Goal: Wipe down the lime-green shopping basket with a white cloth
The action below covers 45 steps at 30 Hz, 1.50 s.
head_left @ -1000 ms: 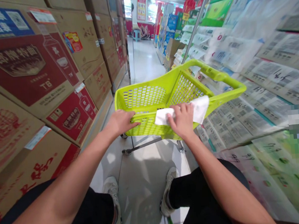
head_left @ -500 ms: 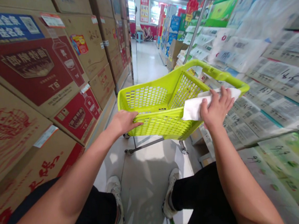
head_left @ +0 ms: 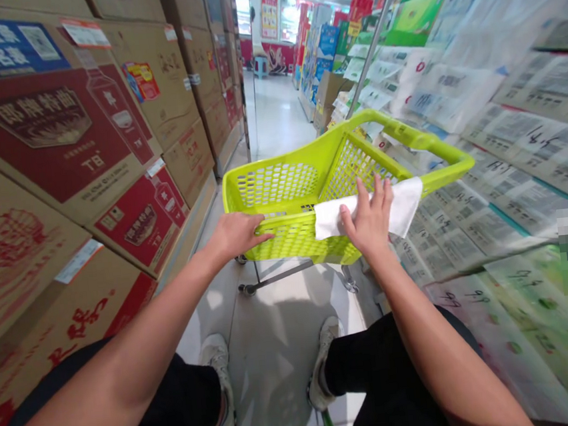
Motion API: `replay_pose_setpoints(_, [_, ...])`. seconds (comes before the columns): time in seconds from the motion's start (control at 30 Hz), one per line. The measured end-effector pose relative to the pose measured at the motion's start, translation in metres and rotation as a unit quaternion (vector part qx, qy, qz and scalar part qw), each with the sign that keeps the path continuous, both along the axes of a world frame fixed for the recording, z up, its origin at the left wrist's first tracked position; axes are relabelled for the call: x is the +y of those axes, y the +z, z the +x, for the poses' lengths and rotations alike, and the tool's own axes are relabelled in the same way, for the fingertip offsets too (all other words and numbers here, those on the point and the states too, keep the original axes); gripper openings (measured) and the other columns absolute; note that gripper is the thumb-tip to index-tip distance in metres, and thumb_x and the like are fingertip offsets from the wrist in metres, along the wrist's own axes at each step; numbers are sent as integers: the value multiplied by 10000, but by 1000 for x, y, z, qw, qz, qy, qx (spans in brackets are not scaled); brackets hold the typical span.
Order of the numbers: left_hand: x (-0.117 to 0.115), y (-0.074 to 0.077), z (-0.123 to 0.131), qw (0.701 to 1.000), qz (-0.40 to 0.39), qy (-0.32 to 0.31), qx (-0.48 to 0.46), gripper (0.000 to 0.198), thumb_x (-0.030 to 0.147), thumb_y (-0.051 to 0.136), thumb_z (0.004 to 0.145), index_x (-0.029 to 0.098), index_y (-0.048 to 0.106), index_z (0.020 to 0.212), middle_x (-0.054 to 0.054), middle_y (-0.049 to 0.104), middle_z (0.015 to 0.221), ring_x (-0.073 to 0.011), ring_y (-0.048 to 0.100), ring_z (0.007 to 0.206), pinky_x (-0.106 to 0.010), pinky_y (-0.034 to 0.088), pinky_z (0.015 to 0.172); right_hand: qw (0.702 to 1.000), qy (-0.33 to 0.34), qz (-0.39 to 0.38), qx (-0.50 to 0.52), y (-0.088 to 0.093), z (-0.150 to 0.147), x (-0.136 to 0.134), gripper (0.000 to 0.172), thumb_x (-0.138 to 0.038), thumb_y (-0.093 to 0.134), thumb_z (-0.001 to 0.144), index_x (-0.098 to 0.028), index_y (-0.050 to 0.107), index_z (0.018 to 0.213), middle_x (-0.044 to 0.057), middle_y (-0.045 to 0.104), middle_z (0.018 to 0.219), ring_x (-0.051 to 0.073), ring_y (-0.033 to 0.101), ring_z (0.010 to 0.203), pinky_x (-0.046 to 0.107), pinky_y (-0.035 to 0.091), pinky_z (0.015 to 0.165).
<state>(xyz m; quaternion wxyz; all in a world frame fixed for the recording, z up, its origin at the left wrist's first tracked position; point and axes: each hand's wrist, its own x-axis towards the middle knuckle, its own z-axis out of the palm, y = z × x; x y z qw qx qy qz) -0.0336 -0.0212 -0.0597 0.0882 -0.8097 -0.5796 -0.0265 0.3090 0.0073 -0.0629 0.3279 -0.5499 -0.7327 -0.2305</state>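
A lime-green plastic shopping cart [head_left: 280, 173] stands crosswise in front of me, its perforated basket on a metal wheeled frame. My left hand [head_left: 240, 234] grips the basket's near rim at its left corner, thumb and fingers closed around the edge. Further right along the same rim, my right hand [head_left: 371, 218] holds a white cloth [head_left: 404, 208] against the plastic. Its fingers are somewhat spread over the cloth, with the thumb on the near side. The cloth hides part of the rim and the side below it. The cart's handle [head_left: 422, 143] rises at the right.
Stacked cardboard cartons [head_left: 44, 122] wall the left side. Wrapped paper packs [head_left: 517, 130] with handwritten prices are piled on the right. A metal pole [head_left: 372, 57] stands behind the cart. My shoes [head_left: 218, 366] are on the tiled floor, and a blue stool [head_left: 260, 66] is far down the aisle.
My right hand and the white cloth have slid left along the rim, away from the handle end. My left hand keeps its grip at the left corner.
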Motion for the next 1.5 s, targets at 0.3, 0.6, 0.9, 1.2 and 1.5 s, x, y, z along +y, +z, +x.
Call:
replay_pose_setpoints(0.3, [0, -6, 3, 999, 9, -8, -32, 543, 716, 517, 1016, 231, 752, 1086, -137, 816, 981, -352, 773, 951, -367, 439, 689, 980, -98, 43, 165, 26, 87, 44, 909, -523, 406, 1028, -62, 68, 1734, 322, -102, 1785, 476, -123, 1672, 820, 77, 1246])
replay_pose_setpoints(0.6, [1, -9, 8, 999, 10, -21, -31, 534, 697, 503, 1034, 224, 745, 1083, -141, 807, 973, -348, 768, 944, -366, 456, 717, 997, 29, -42, 55, -12, -31, -17, 696, -424, 403, 1077, -13, 338, 1634, 324, 201, 1758, 447, -51, 1685, 718, 203, 1285])
replay_pose_setpoints(0.9, [-3, -6, -1, 999, 3, -26, -31, 524, 693, 532, 1026, 223, 745, 1115, -142, 818, 1000, -342, 775, 945, -361, 449, 712, 998, 58, -7, 26, 32, 6, 0, 358, -404, 422, 1062, -206, 719, 1097, 127, 761, 1138, 323, 607, 1149, 502, 417, 1078])
replay_pose_setpoints(1.2, [-11, 4, 6, 999, -13, -18, -40, 483, 667, 584, 1008, 233, 766, 1116, -140, 821, 1024, -358, 771, 984, -369, 455, 712, 998, -52, -12, -32, 41, 18, -1, 437, -462, 493, 1045, -240, 660, 708, 99, 657, 728, 316, 561, 906, 475, 410, 887])
replay_pose_setpoints(1.5, [-10, 4, 4, 997, 3, -34, -73, 473, 649, 577, 973, 226, 762, 1074, -118, 813, 991, -359, 771, 973, -403, 502, 757, 976, 164, -126, -60, 25, -74, -32, 389, -447, 483, 1107, -193, 777, 1120, 122, 799, 1068, 311, 659, 1022, 455, 446, 953])
